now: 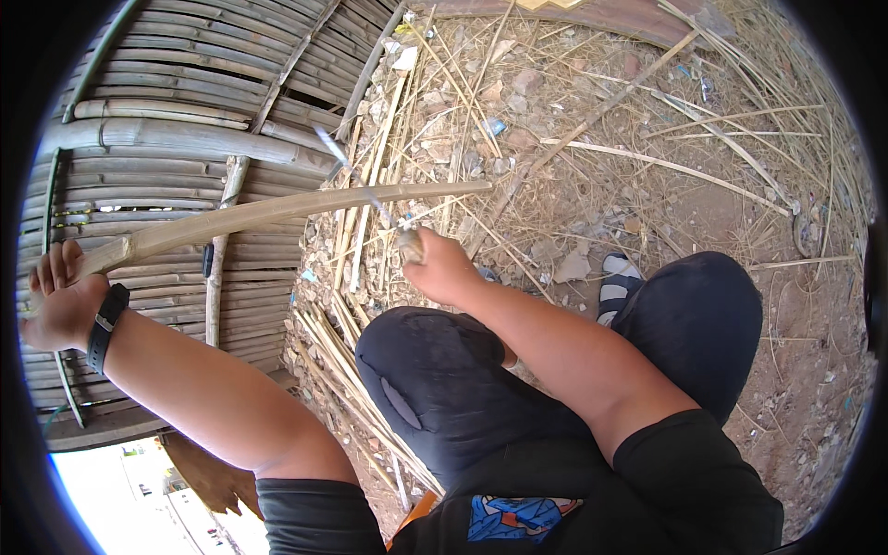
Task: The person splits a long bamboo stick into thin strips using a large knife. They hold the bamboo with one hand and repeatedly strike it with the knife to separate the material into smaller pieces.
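A long split length of bamboo (pixel 250 215) slants across the left half of the view, its far end pointing right over the litter on the ground. At its near end my left hand (pixel 69 291), with a dark watch on the wrist, is closed around it. My right hand (pixel 442 266) grips the handle of a knife (pixel 347 165) in front of my knees. The thin blade is smeared by motion and points up and left. It crosses the bamboo near the far end; whether it touches, I cannot tell.
A slatted bamboo wall (pixel 166 166) rises on the left. Thin bamboo strips (pixel 342 356) lie along its foot. More strips, dry shavings and stones cover the ground (pixel 638 194) ahead and to the right. My bent knees (pixel 425 379) are close below my right hand.
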`<state>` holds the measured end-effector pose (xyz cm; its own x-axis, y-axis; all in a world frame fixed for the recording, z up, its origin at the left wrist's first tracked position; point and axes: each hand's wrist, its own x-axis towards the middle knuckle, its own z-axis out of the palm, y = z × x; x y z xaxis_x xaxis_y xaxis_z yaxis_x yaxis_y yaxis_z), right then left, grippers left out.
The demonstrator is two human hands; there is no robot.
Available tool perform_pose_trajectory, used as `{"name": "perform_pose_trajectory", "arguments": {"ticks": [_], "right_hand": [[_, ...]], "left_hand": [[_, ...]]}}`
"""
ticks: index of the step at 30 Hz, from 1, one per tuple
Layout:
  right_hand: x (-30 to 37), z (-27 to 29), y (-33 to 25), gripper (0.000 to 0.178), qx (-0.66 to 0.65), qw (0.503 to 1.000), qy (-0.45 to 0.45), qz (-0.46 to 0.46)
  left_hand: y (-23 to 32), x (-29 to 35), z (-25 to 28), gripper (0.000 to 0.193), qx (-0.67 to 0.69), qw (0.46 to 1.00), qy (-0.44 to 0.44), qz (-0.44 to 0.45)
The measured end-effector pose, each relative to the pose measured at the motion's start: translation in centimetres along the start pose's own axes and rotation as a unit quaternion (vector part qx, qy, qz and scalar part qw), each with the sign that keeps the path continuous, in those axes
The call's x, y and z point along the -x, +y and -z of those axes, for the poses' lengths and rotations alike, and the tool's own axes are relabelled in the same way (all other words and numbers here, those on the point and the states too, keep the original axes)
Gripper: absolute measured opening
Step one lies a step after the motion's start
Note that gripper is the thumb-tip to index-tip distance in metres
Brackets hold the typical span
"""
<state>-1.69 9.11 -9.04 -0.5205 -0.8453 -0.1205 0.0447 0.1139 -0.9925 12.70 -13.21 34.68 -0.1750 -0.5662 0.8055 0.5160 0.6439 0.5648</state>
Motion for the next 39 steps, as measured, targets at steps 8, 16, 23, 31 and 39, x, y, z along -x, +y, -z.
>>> {"name": "perform_pose_trajectory", "arguments": {"ticks": [8, 16, 23, 31, 39], "right_hand": [[1.0, -2.8, 6.7, 0.037, 0.014, 0.999, 0.043, 0.0], [-0.6, -0.6, 3.6, 0.033, -0.013, 0.996, 0.039, -0.079], [0.3, -2.3, -3.6, 0.032, 0.013, 0.971, -0.021, 0.239], [-0.2, 1.8, 11.8, 0.041, 0.108, 0.973, 0.077, -0.191], [-0.4, 0.1, -3.0, 0.038, 0.022, 0.996, -0.037, 0.081]], "left_hand": [[0.0, -0.8, -2.0, 0.043, -0.11, 0.992, 0.038, -0.04], [0.0, 4.2, -8.0, 0.043, -0.142, 0.979, 0.139, -0.052], [1.3, -5.0, 2.2, 0.029, 0.146, 0.979, -0.136, 0.038], [0.9, 4.3, -7.9, 0.049, -0.107, 0.99, 0.079, -0.041], [0.9, 3.5, -6.1, 0.044, -0.054, 0.997, 0.047, -0.001]]}}
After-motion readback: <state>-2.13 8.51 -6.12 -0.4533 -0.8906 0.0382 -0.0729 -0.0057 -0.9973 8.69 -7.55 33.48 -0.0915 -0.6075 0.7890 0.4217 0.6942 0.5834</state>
